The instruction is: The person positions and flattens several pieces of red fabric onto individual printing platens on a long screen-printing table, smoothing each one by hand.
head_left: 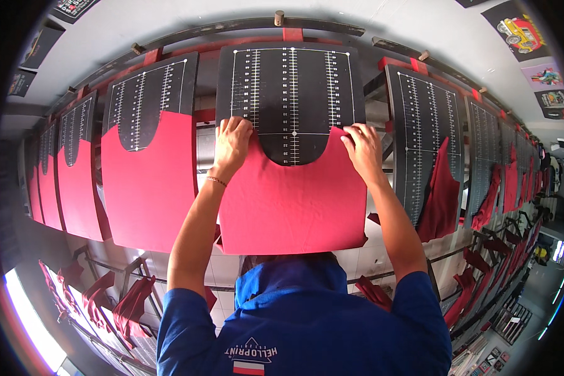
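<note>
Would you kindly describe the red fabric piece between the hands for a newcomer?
Look for the big black board in mid-picture, straight above the blue shirt. The red fabric piece covers its lower part; unlike its neighbours, it has the left hand and right hand at its upper corners.

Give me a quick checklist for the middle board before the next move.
1. Left hand at the upper-left corner of the red garment panel: ok.
2. Right hand at the upper-right corner: ok.
3. Panel lying over the lower part of the black ruled board: ok.
4. Curved neckline roughly centred on the middle scale: ok by eye.
5. Panel stuck down underneath: cannot tell; its underside is hidden.
</note>
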`<state>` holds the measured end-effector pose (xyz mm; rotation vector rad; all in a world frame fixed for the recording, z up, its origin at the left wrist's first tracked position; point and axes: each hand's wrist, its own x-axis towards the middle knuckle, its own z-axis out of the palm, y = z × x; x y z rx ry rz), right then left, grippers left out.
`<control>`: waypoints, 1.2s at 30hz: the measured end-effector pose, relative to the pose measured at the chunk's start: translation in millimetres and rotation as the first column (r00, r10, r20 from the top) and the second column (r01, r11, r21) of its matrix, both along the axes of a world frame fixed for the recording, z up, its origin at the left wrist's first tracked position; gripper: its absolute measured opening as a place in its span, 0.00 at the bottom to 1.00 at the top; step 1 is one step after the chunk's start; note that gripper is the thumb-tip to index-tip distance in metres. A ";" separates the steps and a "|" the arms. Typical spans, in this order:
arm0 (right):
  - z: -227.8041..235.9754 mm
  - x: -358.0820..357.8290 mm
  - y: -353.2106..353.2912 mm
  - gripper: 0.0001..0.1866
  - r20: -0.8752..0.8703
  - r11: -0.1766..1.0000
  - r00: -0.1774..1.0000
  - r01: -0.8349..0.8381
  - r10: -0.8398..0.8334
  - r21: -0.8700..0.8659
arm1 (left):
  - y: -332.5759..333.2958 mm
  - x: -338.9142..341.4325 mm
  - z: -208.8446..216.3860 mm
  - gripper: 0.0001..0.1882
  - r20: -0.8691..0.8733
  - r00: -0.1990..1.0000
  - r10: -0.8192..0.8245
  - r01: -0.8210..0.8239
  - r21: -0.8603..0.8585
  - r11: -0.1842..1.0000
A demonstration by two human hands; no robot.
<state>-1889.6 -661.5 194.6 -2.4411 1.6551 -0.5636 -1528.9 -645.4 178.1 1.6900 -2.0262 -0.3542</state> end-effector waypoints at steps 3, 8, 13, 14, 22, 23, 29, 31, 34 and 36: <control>3.6 -2.6 -7.9 0.04 0.122 0.989 0.986 -0.103 0.116 -0.104 | 3.2 5.5 -2.5 0.07 -0.118 0.993 -0.007 0.010 0.027 1.000; -1.3 -8.2 -24.4 0.05 0.243 0.991 0.964 -0.083 0.106 -0.106 | -2.4 20.5 -4.8 0.06 -0.088 0.996 -0.025 0.027 0.022 0.999; -2.1 -9.8 -59.2 0.07 0.188 0.991 0.978 -0.069 0.090 -0.115 | -42.9 34.0 6.1 0.08 0.010 0.994 -0.108 0.109 -0.031 0.994; -6.2 -10.9 -66.4 0.07 0.183 0.991 0.979 -0.074 0.094 -0.114 | -50.6 35.3 6.1 0.08 0.021 0.992 -0.126 0.126 -0.033 0.991; -11.2 -3.5 -86.1 0.07 0.121 0.992 0.990 -0.064 0.077 -0.108 | -76.9 36.6 1.9 0.10 0.058 0.987 -0.151 0.154 -0.041 0.987; -11.8 -3.7 -86.6 0.07 0.113 0.993 0.991 -0.066 0.077 -0.098 | -77.6 36.4 1.6 0.10 0.054 0.987 -0.152 0.153 -0.029 0.988; -10.9 -2.1 -90.3 0.07 0.067 0.993 0.995 -0.070 0.076 -0.093 | -79.5 35.9 -3.5 0.10 0.085 0.988 -0.128 0.131 -0.032 0.991; -10.6 -1.8 -91.4 0.09 0.039 0.996 0.998 -0.052 0.055 -0.066 | -80.2 34.3 -4.6 0.13 0.139 0.985 -0.105 0.109 -0.023 0.994; -10.1 -8.1 -91.0 0.14 -0.006 0.998 0.998 0.058 -0.059 -0.036 | -81.6 30.8 5.7 0.20 0.328 0.945 0.003 -0.055 0.148 0.987; -8.7 -24.7 -87.0 0.18 -0.027 0.978 0.978 0.204 -0.205 -0.042 | -82.1 35.7 27.2 0.30 0.439 0.897 0.060 -0.202 0.284 0.937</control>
